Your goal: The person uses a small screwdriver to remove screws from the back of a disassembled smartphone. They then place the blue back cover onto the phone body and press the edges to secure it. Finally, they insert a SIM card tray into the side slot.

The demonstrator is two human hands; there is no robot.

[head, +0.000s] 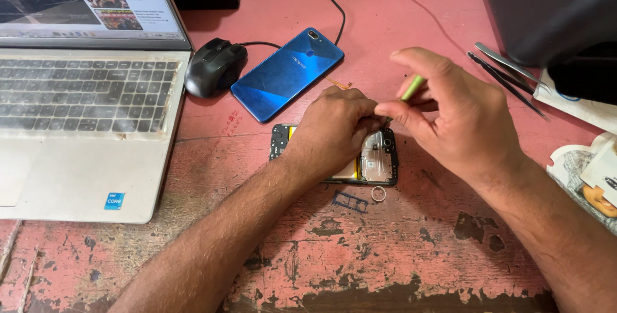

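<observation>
An opened phone body (379, 162) lies on the worn red table (385, 249), its circuit board and yellow battery exposed. My left hand (334, 130) rests on top of it, fingers curled and pressing down, hiding most of the middle. My right hand (450, 117) pinches a thin light-green tool (412, 87) whose tip points down at the phone's upper right part, next to my left fingertips. The phone's blue back cover (286, 74) lies face up just behind.
A silver laptop (83, 133) fills the left side with a black mouse (214, 67) beside it. A small dark tray piece (350, 201) and a metal ring (378, 193) lie in front of the phone. Tweezers (508, 75) and a black box sit at right.
</observation>
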